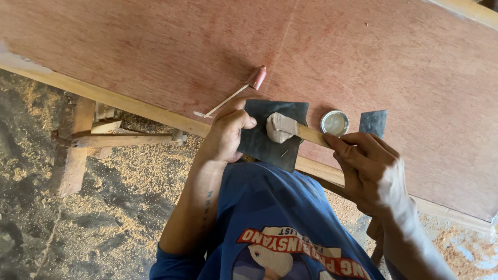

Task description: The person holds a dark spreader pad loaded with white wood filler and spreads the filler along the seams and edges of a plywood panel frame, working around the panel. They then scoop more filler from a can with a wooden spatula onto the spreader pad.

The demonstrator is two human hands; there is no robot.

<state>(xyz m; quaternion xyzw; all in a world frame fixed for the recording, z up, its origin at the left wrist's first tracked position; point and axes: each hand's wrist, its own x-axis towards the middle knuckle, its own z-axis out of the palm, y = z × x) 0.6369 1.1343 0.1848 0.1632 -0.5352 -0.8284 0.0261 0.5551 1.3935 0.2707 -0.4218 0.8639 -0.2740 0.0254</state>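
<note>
Right hand, fingers closed on a wooden stick, works a putty lump at the stick's tip on the dark plate pinned by the left hand; beyond, the plywood panel appears unfilled.

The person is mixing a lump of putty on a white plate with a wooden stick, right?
Not quite. The head view shows the putty sitting on a dark square sheet, not a white plate. The right hand does hold the wooden stick in it, and the left hand steadies the sheet.
</note>
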